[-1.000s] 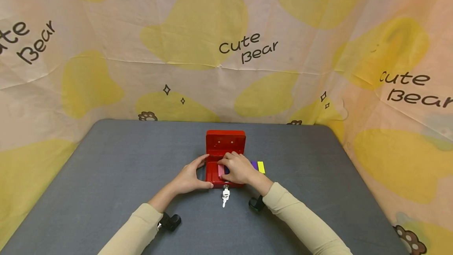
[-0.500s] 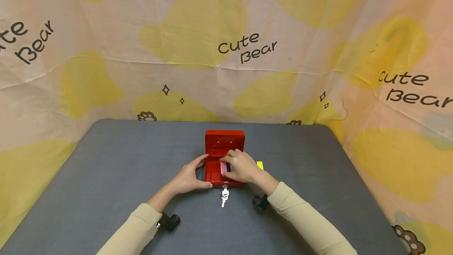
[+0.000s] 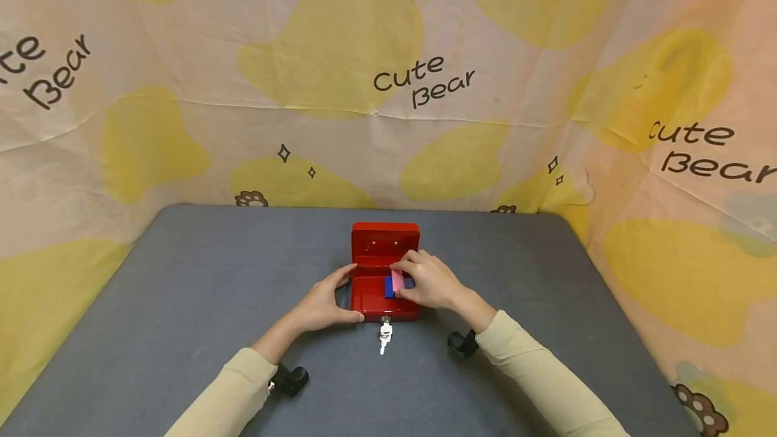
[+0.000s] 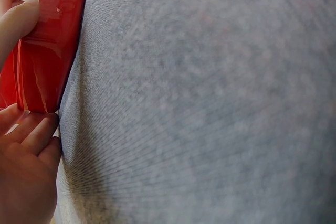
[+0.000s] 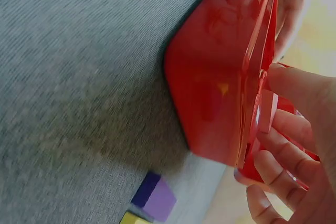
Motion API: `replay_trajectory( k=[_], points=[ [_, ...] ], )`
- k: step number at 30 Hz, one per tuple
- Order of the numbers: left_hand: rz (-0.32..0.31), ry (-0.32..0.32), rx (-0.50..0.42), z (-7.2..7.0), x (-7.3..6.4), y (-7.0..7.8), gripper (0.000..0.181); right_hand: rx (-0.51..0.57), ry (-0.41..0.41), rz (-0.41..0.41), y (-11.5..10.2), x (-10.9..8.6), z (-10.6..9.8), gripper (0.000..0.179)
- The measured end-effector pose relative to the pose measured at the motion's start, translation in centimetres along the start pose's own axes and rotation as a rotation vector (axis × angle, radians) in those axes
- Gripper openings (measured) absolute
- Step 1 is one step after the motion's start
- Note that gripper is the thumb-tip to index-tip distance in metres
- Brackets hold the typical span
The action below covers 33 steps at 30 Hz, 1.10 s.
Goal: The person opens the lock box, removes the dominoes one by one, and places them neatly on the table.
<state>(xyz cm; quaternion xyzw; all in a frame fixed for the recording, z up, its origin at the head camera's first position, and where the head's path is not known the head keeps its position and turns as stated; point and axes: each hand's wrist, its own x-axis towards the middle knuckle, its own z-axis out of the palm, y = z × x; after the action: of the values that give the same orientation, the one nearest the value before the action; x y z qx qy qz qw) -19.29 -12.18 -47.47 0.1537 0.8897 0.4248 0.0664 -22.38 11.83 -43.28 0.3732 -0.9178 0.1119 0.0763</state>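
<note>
A small red metal cash box [image 3: 371, 307] stands on the table with its lid [image 3: 385, 229] raised. My left hand [image 3: 323, 305] holds its left side, thumb at the front corner and fingers farther back. Over the right part of the box, my right hand [image 3: 434, 282] pinches a pink block [image 3: 397, 280] between thumb and fingers. Blue shows inside the box on both sides of the pink block, a blue block [image 3: 388, 287] on the left; whether it is one piece I cannot tell. Keys [image 3: 385, 333] hang from the front lock.
In the right wrist view a purple block [image 5: 161, 204] and a yellow block [image 5: 134, 219] lie on the table, to the right of the box. A patterned cloth [image 3: 328, 52] surrounds the grey table [image 3: 243, 255] at the back and sides.
My right hand has moved right with the pink block, from the middle of the box toward its right side. More of the blue block shows. My left hand stays in place.
</note>
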Motion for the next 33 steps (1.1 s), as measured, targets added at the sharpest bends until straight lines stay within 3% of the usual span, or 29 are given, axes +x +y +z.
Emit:
replay_trajectory(
  k=[9, 19, 33],
  points=[
    [-0.013, -0.004, -0.001, 0.0, 0.0, 0.1, 0.089, -0.003, -0.006, 0.046, 1.1, -1.0, -0.5, 0.044],
    [-0.026, -0.005, -0.006, 0.1, 0.0, 0.1, 0.091, 0.026, 0.015, 0.037, 2.3, -2.2, -1.0, 0.045],
    [-0.018, 0.000, -0.010, 0.1, 0.0, -0.1, 0.091, 0.048, -0.009, 0.149, 4.6, -4.2, -1.3, 0.043]
  ],
)
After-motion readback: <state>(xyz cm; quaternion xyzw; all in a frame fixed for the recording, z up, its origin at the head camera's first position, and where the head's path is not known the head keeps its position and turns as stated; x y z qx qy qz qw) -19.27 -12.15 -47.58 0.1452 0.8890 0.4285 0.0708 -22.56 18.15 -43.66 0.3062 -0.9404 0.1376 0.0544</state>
